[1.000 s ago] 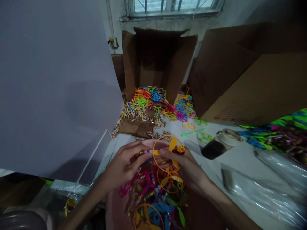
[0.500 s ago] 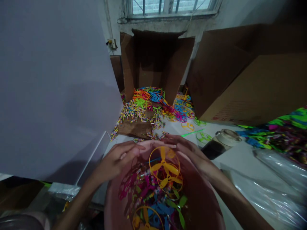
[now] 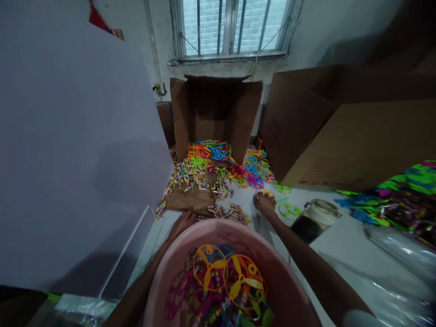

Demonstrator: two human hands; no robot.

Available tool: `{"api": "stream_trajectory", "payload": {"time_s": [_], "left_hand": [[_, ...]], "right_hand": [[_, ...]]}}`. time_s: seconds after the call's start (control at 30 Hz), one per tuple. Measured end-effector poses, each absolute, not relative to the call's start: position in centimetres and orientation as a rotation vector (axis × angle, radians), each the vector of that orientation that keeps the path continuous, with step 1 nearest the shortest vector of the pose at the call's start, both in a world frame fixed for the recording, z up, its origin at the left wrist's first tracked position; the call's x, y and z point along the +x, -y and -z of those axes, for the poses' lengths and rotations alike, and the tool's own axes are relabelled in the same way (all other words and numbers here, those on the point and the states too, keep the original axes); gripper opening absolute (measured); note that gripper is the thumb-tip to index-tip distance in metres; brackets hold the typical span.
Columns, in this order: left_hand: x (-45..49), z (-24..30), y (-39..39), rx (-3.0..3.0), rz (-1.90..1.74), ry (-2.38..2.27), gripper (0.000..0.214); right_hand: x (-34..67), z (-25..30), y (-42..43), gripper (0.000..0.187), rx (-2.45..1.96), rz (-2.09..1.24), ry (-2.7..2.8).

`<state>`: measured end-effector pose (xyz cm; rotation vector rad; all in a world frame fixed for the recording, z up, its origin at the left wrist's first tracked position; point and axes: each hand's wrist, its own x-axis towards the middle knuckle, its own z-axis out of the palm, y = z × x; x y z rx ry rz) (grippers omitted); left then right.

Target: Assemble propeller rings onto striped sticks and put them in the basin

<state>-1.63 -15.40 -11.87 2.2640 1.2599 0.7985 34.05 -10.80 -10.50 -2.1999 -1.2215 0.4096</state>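
Observation:
A pink basin (image 3: pixel 200 227) stands in front of me. Inside are yellow ringed propellers (image 3: pixel 209 268) on top of blue, magenta and green ones mixed with small striped pieces. Past its far left rim, my left hand (image 3: pixel 185 222) lies low on the table with fingers stretched toward a row of small striped pieces (image 3: pixel 238 213). My right hand (image 3: pixel 266 204) reaches beyond the basin to the right. Its fingers are curled down over the tabletop beside a yellow propeller, mostly covered by the hand. What the fingers hold is hidden.
An open cardboard box (image 3: pixel 250 118) spills coloured propellers (image 3: pixel 218 150) onto the table. A larger carton (image 3: pixel 368 145) stands right. Nearby are a jar of dark liquid (image 3: pixel 315 220), a green ringed propeller (image 3: pixel 289 210) and clear plastic bags (image 3: pixel 402 245). A pale panel (image 3: pixel 81 136) blocks the left.
Both hands have left the basin's far rim. The left moved to the tabletop beside the striped pieces, the right went forward to the yellow propeller. The basin's contents have shifted.

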Motion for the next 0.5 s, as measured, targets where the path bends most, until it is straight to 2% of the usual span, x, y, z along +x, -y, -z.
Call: {"api": "stream_trajectory", "payload": {"time_s": [0.17, 0.27, 0.4, 0.5], "left_hand": [[-2.1, 12.2, 15.5, 2.151, -0.766, -1.423, 0.003], [-2.3, 11.7, 15.9, 2.050, -0.792, -1.493, 0.009], [-2.0, 11.2, 16.9, 1.881, -0.845, -1.556, 0.007], [-1.8, 11.2, 17.1, 1.722, -0.886, -1.564, 0.016]], "right_hand": [[33.2, 10.2, 9.9, 0.031, -1.998, -0.645, 1.205], [32.1, 9.1, 10.2, 0.029, -1.800, -0.795, 1.077], [30.4, 6.9, 12.0, 0.032, -1.508, -1.039, 0.867], [29.3, 5.2, 14.2, 0.024, -1.294, -1.220, 0.786]]}}
